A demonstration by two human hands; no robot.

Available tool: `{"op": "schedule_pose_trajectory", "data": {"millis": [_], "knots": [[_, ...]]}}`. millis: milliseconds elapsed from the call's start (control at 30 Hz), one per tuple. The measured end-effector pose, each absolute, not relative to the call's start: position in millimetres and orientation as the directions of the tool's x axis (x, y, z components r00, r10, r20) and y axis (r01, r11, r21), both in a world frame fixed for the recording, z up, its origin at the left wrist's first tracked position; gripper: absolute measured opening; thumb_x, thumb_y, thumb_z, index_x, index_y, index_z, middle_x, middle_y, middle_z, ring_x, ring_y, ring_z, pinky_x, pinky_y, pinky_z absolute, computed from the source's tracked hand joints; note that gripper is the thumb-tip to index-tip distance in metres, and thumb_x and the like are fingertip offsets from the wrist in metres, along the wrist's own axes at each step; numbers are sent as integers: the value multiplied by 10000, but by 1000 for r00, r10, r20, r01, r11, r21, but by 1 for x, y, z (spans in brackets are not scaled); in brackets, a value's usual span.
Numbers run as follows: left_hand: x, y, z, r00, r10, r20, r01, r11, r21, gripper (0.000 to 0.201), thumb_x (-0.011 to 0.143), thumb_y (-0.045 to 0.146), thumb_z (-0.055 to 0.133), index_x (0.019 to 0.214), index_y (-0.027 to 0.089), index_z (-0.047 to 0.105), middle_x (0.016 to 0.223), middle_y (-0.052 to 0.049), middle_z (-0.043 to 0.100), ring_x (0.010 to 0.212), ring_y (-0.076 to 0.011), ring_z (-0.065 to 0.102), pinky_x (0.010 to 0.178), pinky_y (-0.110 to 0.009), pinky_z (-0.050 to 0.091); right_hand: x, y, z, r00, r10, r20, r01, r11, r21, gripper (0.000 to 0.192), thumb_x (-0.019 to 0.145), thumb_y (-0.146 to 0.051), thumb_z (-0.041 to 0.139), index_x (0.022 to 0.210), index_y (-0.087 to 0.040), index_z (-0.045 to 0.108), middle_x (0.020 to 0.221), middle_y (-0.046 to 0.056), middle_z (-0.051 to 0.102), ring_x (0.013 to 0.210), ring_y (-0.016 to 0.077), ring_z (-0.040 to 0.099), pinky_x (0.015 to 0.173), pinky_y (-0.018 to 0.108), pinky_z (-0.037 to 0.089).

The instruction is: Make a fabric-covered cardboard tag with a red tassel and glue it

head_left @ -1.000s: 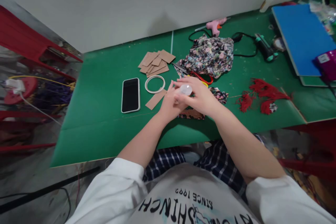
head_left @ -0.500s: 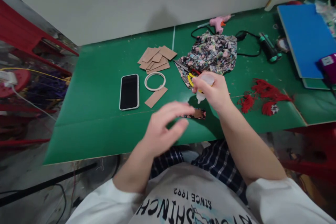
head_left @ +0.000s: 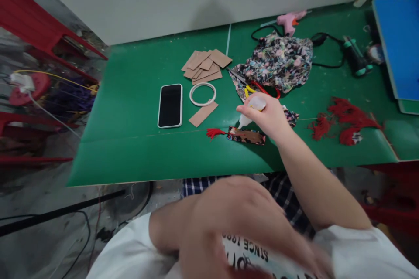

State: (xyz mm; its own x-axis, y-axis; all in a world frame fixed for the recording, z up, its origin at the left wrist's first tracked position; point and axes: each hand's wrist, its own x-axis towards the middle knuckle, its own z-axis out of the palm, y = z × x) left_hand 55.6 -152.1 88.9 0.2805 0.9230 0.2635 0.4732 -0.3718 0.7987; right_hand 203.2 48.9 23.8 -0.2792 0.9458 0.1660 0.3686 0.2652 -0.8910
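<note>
Green matting covers the desk point(head_left: 131, 157), which runs back to a plain pale wall. Nearest the camera, the left hand point(head_left: 235, 222) has pulled away from the work since a second ago and now hangs blurred over the lap; whether it is open or closed I cannot tell. Beyond it, the right hand point(head_left: 266, 115) is wrapped around a small clear glue bottle point(head_left: 250, 112), tipped nozzle-down, its tip at the top edge of a fabric-covered strip point(head_left: 247, 136) with a red tassel point(head_left: 214, 132) at its left end. With the left hand gone, the strip lies free on the desk, so the gluing now looks one-handed. Further back lie a phone point(head_left: 170, 105), a white ring point(head_left: 203, 94), cardboard pieces point(head_left: 206, 66), floral fabric point(head_left: 278, 61) and a pink glue gun point(head_left: 288, 20).
</note>
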Motion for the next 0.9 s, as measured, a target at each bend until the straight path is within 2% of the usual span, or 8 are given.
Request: {"op": "schedule_pose_trajectory", "data": {"millis": [67,133,267,433,533,667,767,900], "knots": [[61,-116,62,306,913,269,383,-377,843,283,909,373,379,1067,316,607,947,-20,696,894,-191,650,814,-360,553,203,47,22,-281,949,146,334,239,-912,322,681,-474,654,632,-171,559,570,-29,520,544,96,469,541,241,377],[64,-90,31,107,952,288,396,-306,866,205,879,248,466,992,247,637,955,-31,693,899,-171,642,828,-335,532,202,45,20,-261,958,117,280,191,-941,315,712,-475,620,639,-175,557,556,-32,505,525,93,460,521,239,382],[61,-71,-5,-338,933,-123,125,173,977,285,806,344,590,1025,160,601,979,-88,676,756,-158,653,593,-250,544,199,44,17,-185,980,76,165,107,-980,327,726,-504,587,632,-194,541,530,-38,471,474,83,420,444,223,361],[71,-56,9,-98,885,-455,-417,379,826,676,734,284,670,1321,204,346,1137,-118,615,656,-124,652,477,-204,517,197,39,22,-171,984,51,80,65,-995,335,729,-542,561,693,-210,540,556,-30,465,451,80,407,381,210,329],[87,-50,9,35,861,-508,-517,451,728,448,725,240,674,1137,132,538,806,-59,687,596,-97,632,534,-185,517,199,35,25,-175,984,40,68,53,-996,346,728,-560,552,720,-215,532,583,-21,468,451,82,412,365,212,334],[104,-62,-4,103,882,-461,-414,459,786,154,732,273,656,741,120,657,592,-16,645,497,-73,578,513,-179,493,202,36,27,-155,987,51,66,62,-996,347,748,-563,522,741,-216,532,613,-13,493,458,80,427,356,206,337],[108,-81,-9,265,864,-428,-151,475,867,116,754,248,616,740,154,682,613,-14,662,524,-94,592,530,-205,491,205,39,28,-127,989,81,32,86,-996,336,753,-549,529,733,-214,551,609,-14,515,451,77,437,344,200,332],[95,-101,-3,573,767,-288,254,168,952,235,836,284,527,720,168,696,699,-36,696,673,-133,637,665,-246,489,209,45,28,-30,991,131,-36,130,-991,319,708,-525,610,687,-208,583,571,-28,527,423,66,437,331,189,331]]}}
